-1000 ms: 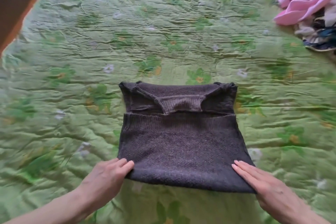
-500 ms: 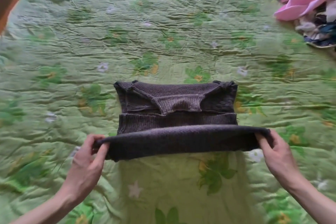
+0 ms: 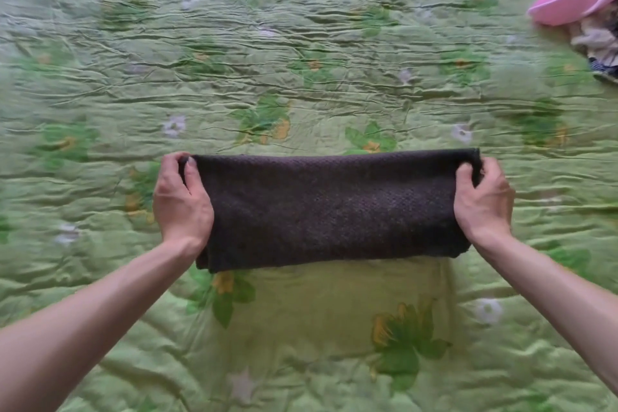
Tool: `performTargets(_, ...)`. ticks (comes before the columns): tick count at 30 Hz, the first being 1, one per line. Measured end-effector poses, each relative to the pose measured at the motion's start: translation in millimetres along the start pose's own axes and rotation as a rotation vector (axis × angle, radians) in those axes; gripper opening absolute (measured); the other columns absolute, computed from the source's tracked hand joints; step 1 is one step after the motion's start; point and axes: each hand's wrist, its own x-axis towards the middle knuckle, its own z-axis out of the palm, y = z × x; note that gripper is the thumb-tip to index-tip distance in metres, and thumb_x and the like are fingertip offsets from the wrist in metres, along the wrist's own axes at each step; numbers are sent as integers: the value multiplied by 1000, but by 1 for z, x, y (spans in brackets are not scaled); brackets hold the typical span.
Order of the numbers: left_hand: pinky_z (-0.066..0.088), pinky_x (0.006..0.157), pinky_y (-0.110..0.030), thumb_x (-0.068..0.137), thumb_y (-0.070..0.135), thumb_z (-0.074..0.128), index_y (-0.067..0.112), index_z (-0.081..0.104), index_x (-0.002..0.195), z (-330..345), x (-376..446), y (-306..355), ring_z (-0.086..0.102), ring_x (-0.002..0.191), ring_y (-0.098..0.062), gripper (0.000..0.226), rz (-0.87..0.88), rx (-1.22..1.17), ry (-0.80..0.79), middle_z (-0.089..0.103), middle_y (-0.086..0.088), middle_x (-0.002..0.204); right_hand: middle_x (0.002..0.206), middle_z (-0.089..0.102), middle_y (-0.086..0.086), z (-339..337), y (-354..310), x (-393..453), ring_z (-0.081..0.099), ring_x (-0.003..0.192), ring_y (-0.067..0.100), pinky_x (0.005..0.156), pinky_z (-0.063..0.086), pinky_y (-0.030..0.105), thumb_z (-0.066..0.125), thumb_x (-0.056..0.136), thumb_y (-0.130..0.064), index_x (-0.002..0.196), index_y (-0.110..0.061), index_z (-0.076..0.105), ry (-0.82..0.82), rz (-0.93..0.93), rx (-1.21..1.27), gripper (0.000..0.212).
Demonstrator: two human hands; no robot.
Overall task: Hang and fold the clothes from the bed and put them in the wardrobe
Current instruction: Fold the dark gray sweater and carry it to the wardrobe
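A: Status on the dark knit sweater?

B: Folded into a wide flat band, lying mid-bed, slightly near of centre. Far edge lined up straight, near edge is the fold.

A: Hands?

B: Both gripping it. Left hand has fingers curled round the far-left corner, thumb on top. Right hand does the same at the far-right corner. Each end is pinched through all layers, as far as I can tell.

A: Handling?

B: My read: soft, limp, thick knit. Light to moderate weight, not fragile, not slippery; the texture grips itself. It will sag in the middle if lifted by the ends only. Better to take it with flat palms under the band, or fold it once more left to right and carry it as a block.

A: Risk?

B: Layers sliding apart if lifted from one corner. Keep both ends pinched, or support it from below.

A: Surface?

B: Green quilted bedspread with a floral print, heavily wrinkled and soft. No firm backing for pressing creases.

A: Anything else around?

B: Pile of clothes at the far right, pink garment on top, well apart from the sweater. Not folded yet. Strip of orange-brown at the far-left corner, can't tell what it is. Wardrobe not in view.
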Motion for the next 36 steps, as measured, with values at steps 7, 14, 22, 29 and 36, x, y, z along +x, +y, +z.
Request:
performTargets(7,49,84,-41,109,30,52,8,67,117,35,56,-17,67,101,-35,28,-46,114,-82,73,-17,112,114,68,28,44,2,45,64,102,46,73,38,41,44,107,-40,125,-6,58,-40,11,-206,41)
performTargets(14,43,99,-49,104,33,56,12,61,123,53,51,-20,53,116,-36,29,25,295,-127,59,-17,123,114,64,27,74,15,37,61,106,46,78,40,43,49,105,-36,126,-6,50,39,23,-165,38)
performTargets(22,17,128,-57,103,54,38,16,42,160,67,-25,4,18,160,-35,68,657,578,-406,30,-13,170,166,34,7,81,-7,-14,25,156,25,126,22,45,34,108,-48,158,-16,41,-216,-751,-307,59)
performTargets(29,9,120,-76,93,67,41,26,29,165,75,-16,-26,8,161,-40,84,554,664,-416,21,-9,173,170,26,6,93,29,-5,16,159,28,126,20,49,31,103,-58,161,-18,34,-195,-585,-446,70)
performTargets(36,11,130,-55,96,54,37,7,38,160,77,-25,-4,11,161,-36,80,512,632,-363,23,-19,171,171,22,3,92,28,-2,12,160,25,127,18,50,23,103,-61,162,-22,30,-248,-567,-456,72)
